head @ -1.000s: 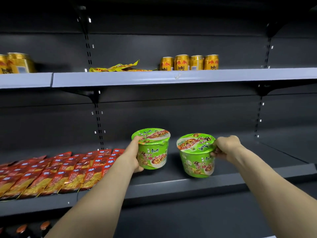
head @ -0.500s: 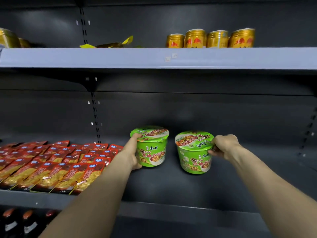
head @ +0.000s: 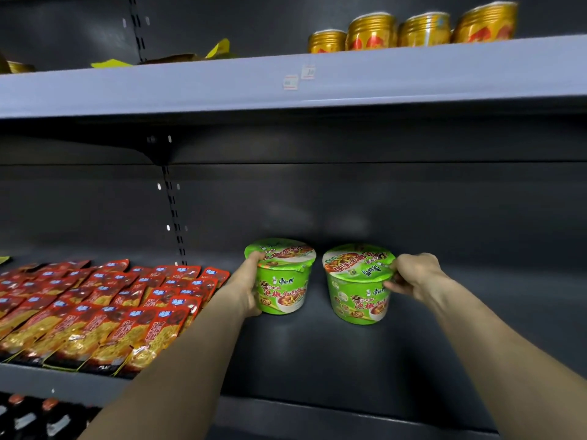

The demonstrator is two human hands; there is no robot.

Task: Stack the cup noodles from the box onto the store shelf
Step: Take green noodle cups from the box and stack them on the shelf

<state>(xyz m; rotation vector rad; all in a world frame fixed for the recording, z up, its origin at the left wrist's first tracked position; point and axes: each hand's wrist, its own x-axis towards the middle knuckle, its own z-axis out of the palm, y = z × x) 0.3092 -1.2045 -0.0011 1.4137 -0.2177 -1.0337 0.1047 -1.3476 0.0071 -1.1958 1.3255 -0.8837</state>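
Observation:
Two green cup noodles stand side by side, a little apart, deep on the dark middle shelf (head: 317,354). My left hand (head: 246,285) grips the left side of the left cup noodle (head: 282,277), thumb on its lid rim. My right hand (head: 413,276) holds the right cup noodle (head: 357,285) at its right rim. Both cups look set down on the shelf board, upright. The box is out of view.
Rows of red and yellow snack packets (head: 95,309) fill the shelf to the left, close to my left forearm. The upper shelf (head: 286,81) carries gold cans (head: 413,30) and yellow packets (head: 219,47). Bottles (head: 31,414) stand on the shelf below at left.
Both hands have pushed the two cups further back onto the shelf. The camera has moved closer and lower, so the upper shelf now looms larger.

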